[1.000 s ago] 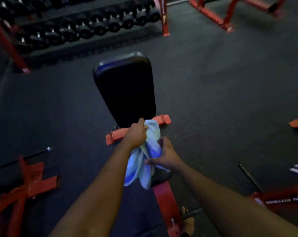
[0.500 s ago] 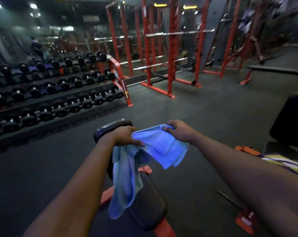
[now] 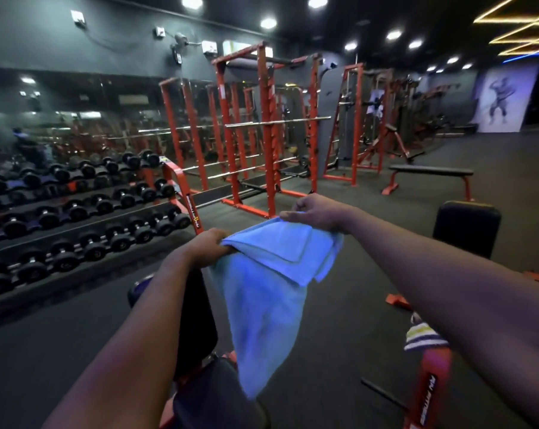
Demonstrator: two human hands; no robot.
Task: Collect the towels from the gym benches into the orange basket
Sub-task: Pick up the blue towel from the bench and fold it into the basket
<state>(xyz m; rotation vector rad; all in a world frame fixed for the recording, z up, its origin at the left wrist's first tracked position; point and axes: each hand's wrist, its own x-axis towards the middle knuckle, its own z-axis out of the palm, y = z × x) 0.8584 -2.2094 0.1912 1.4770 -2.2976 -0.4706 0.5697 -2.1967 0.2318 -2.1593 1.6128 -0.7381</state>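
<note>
Person-wise only arms are in shot tbh: left hand [image 3: 204, 247] and right hand [image 3: 316, 212], both bare, and the forearms are bare too, right down to the bottom edge of view. Clothing can't be made out, lighting's dim & bluish.

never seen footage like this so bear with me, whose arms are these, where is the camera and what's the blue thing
No machine here: these are a person's two bare arms, seen from a wide-angle camera worn on their head, looking forward and down. The left hand grips one end of a blue towel, and the right hand pinches its other edge, so it hangs partly folded above a black bench pad. To the right, a striped cloth, likely another towel, lies on a red-framed bench. A dumbbell rack stands on the left. The orange basket is not in view.
</note>
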